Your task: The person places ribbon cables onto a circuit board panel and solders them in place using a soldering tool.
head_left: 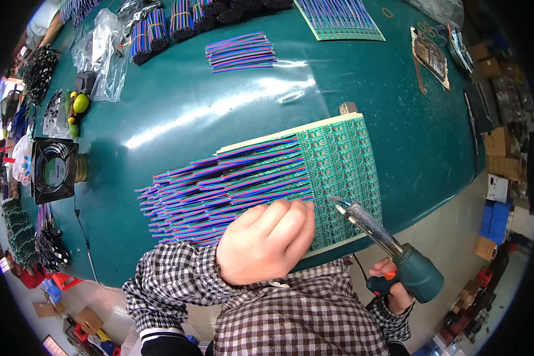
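Circuit boards point(341, 172) appear wired higher up, lower ones apparently unfinished; soldering gun point(391, 243) is clasped by right grip point(401, 298); curled left grip's point(267, 240) contents are hidden.

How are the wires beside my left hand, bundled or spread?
Spread: the colored wires extend leftward from the green panel in overlapping rows, with no band visible.

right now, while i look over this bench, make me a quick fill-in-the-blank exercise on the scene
The person holds the soldering gun in the ____ hand. Multicoloured wires extend from the circuit board panel toward the person's ____ side. The square axial fan has a ____-coloured frame. The left sleeve is checked in white and ____.

Missing words: right; left; black; black.
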A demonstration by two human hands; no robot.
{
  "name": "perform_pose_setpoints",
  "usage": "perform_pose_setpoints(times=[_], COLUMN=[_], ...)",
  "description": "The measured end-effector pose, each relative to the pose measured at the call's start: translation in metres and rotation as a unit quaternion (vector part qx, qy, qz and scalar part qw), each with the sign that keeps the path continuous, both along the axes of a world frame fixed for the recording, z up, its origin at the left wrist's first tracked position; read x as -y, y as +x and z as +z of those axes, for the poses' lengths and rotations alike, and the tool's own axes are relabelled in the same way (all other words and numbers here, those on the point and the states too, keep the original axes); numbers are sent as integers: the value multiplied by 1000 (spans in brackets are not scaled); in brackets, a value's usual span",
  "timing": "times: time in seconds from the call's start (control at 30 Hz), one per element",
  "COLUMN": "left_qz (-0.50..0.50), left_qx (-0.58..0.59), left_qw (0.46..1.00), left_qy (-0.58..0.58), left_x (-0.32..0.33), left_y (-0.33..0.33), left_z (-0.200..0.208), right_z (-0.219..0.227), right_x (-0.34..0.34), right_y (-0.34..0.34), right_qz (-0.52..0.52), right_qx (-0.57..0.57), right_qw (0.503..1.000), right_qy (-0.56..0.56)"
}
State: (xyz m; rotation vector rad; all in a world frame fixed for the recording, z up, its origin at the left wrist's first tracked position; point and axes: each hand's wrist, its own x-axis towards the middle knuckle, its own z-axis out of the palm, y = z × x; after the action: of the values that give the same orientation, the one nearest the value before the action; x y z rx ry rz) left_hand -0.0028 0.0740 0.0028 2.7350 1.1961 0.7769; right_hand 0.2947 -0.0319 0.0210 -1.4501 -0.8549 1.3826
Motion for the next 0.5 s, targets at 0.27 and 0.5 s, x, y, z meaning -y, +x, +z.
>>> perform_pose_setpoints(times=[0.27, 0.5], left_qz=[3, 0], left_qx=[9, 14], left_qw=[1000, 1000], left_qy=[1, -18], left_x=[0, 0], left_y=[1, 1], left_z=[-2, 0], right_z=[-6, -2], right_x=[4, 1], right_y=[9, -3], right_qz=[45, 11], right_qx=[83, 59], right_qw=[995, 998], right_qy=[19, 25])
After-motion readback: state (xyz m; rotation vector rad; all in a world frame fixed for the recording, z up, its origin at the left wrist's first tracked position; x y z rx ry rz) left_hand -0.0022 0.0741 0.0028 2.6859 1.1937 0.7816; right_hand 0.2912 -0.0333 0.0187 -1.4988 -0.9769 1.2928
